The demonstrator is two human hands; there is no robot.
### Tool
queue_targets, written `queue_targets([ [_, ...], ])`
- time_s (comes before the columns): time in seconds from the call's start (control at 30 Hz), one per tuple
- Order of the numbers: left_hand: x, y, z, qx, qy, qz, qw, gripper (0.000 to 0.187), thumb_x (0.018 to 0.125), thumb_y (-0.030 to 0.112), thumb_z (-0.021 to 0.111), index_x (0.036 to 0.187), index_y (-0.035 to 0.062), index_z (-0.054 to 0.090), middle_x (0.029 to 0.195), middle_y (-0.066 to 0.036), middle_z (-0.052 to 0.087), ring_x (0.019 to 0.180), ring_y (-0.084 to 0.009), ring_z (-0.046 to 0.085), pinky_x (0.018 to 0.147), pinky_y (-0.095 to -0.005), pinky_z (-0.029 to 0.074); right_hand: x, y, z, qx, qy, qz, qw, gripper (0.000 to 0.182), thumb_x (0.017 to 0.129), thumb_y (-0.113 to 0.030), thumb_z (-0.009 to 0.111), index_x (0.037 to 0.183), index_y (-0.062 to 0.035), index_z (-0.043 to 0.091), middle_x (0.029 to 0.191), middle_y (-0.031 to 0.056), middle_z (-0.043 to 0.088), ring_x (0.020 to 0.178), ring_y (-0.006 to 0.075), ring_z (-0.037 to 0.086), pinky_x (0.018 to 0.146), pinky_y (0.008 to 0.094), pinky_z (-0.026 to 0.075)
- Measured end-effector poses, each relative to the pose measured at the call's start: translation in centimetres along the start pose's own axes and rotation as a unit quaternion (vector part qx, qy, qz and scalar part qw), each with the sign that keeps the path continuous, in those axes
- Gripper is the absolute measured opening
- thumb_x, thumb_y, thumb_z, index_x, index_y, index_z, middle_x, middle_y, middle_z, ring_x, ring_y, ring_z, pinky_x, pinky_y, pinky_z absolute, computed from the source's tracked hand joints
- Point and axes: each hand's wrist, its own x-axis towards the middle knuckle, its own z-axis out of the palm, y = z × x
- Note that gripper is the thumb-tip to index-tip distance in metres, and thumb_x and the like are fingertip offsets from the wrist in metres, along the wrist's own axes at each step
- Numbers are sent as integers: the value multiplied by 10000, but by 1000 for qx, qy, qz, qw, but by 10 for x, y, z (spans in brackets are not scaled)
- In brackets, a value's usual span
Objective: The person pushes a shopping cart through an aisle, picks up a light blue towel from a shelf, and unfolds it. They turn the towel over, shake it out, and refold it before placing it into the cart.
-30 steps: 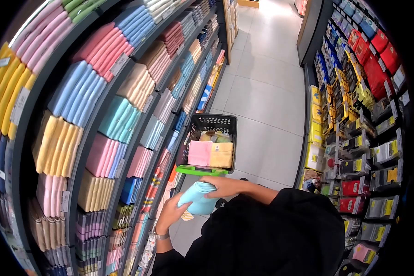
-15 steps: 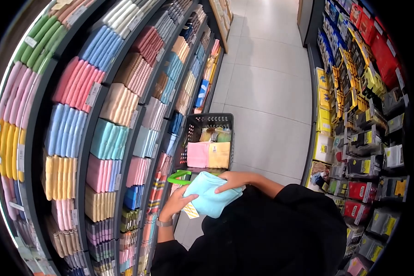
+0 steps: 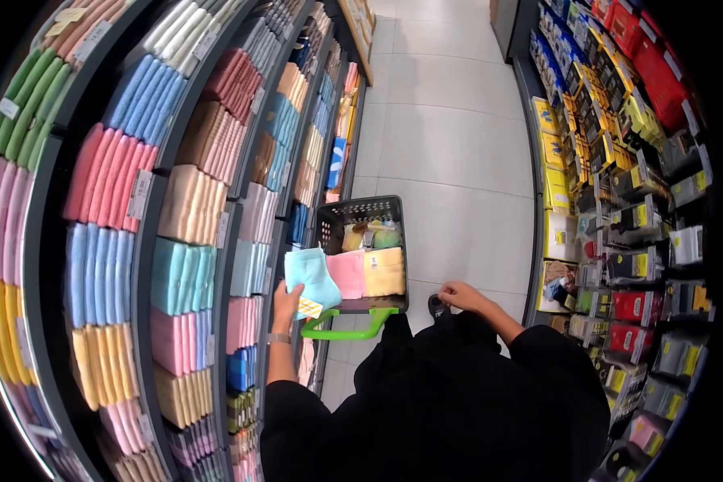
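My left hand grips a folded light-blue towel by its lower left part, over the left side of the black basket. A white and yellow tag hangs at the towel's lower edge. Inside the basket a pink towel lies beside a yellow towel, with wrapped items behind them. The basket's green handle leans toward me. To the right of the basket, my right hand is held apart from everything, fingers curled together, with nothing visible in them.
Shelves of folded towels line the left side. On the right stands a rack of packaged goods. A tiled floor runs between them. My shoe shows just below my right hand.
The light-blue towel has moved left and forward to the basket, now in my left hand only. My right hand has let go and moved right. More of the green handle shows.
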Motion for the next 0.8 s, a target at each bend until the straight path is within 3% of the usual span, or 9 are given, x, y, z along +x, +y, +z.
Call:
queue_targets([
  [0.1,48,-36,7,10,-35,-10,999,301,806,121,648,1060,-24,579,934,-107,648,803,-174,622,724,-303,491,-4,-12,15,16,-5,76,997,201,881,-203,571,898,-5,602,754,61,623,670,129,594,629,280,494],
  [0.23,96,-93,34,-103,-111,-67,986,312,780,85,655,1052,-41,570,937,-129,644,807,-195,628,723,-320,498,6,-38,55,135,-2,128,983,202,913,-209,531,936,-17,589,779,39,608,694,117,579,643,259,492],
  [0.43,118,-105,85,-164,-214,-119,956,307,785,42,624,1078,-32,567,957,-113,641,827,-192,623,741,-308,496,6,-67,88,190,32,177,965,203,919,-182,507,937,5,582,768,58,609,681,118,578,655,257,483],
  [0.5,116,-104,102,-184,-235,-138,945,306,784,38,623,1076,-34,566,957,-113,641,830,-191,622,743,-307,496,3,-62,93,194,94,156,964,208,921,-181,502,944,11,578,767,55,615,685,122,584,653,261,488],
  [0.57,111,-101,118,-125,-207,-69,968,302,783,44,622,1069,-36,566,952,-109,641,829,-186,620,750,-303,494,6,-64,94,211,115,166,956,237,947,-211,492,1006,4,574,841,74,623,736,127,586,684,257,498],
  [0.63,92,-71,124,-98,-220,-35,970,291,784,66,630,1053,-30,573,945,-105,640,821,-181,615,757,-298,491,21,-76,93,355,155,159,908,225,946,-195,495,1009,5,575,872,84,638,753,128,595,696,261,504],
  [0.67,87,-64,127,-99,-246,-16,964,288,785,77,635,1048,-27,577,942,-102,640,823,-175,612,760,-297,490,31,-88,91,355,158,161,907,253,937,-197,515,1054,20,572,931,91,642,824,149,609,735,275,502],
  [0.73,75,-39,126,-142,-306,-17,941,305,788,105,646,1059,-22,585,948,-92,641,839,-161,606,763,-297,487,52,-77,88,149,234,71,958,355,885,-228,564,1140,17,539,1011,136,608,925,224,588,780,317,496],
  [0.8,76,-15,114,-117,-371,-2,921,317,792,108,643,1074,-24,582,956,-88,641,848,-156,606,764,-295,485,53,-138,57,25,282,16,959,472,838,-244,616,1219,6,493,1195,171,530,1084,298,524,888,360,455],
])
